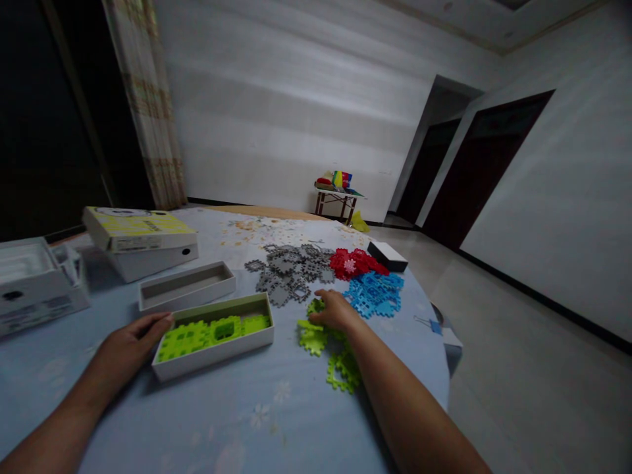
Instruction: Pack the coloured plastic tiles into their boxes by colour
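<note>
Green pieces lie loose near the table's right edge, and the right hand is down on top of them, fingers curled over the heap (whether one is pinched, nobody can tell). Left hand lies open, fingertips against the near-left end of the white tray, which carries more green ones in a row. Just behind it sits a second tray. Beyond the right hand: grey pieces, red pieces and blue pieces, the blue just beside its knuckles.
</note>
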### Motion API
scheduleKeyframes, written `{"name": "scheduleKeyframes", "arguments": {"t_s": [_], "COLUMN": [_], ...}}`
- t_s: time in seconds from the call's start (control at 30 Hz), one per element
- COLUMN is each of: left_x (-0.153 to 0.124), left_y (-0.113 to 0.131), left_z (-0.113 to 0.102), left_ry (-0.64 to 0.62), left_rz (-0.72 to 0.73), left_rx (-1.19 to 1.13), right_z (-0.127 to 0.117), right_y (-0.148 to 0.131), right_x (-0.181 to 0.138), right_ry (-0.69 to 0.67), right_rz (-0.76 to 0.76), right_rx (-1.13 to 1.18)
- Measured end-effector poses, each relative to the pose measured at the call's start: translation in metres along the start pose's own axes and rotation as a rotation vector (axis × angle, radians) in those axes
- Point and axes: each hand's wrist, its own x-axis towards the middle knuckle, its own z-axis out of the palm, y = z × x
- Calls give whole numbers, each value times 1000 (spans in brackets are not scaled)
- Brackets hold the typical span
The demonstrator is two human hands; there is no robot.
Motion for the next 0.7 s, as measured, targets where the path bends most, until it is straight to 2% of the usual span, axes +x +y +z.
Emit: {"name": "scheduleKeyframes", "arguments": {"t_s": [0.17,0.27,0.37,0.43,0.57,0.7], "left_x": [-3,-5,-7,-7,-5,-3], "left_y": [1,4,6,7,6,3], "left_z": [0,-1,-2,-2,-1,-1], "left_ry": [22,19,28,34,41,36], "left_rz": [-2,7,20,32,33,31], "left_rx": [0,-13,1,11,14,33], "right_z": [-8,-21,-30,-30,-26,-22], "right_y": [5,6,1,-5,-13,-14], "right_x": [-2,-10,-22,-28,-32,-30], "right_ry": [88,120,12,-72,-180,-196], "right_rz": [-14,-136,-322,-390,-392,-393], "right_rx": [97,224,297,269,131,123]}}
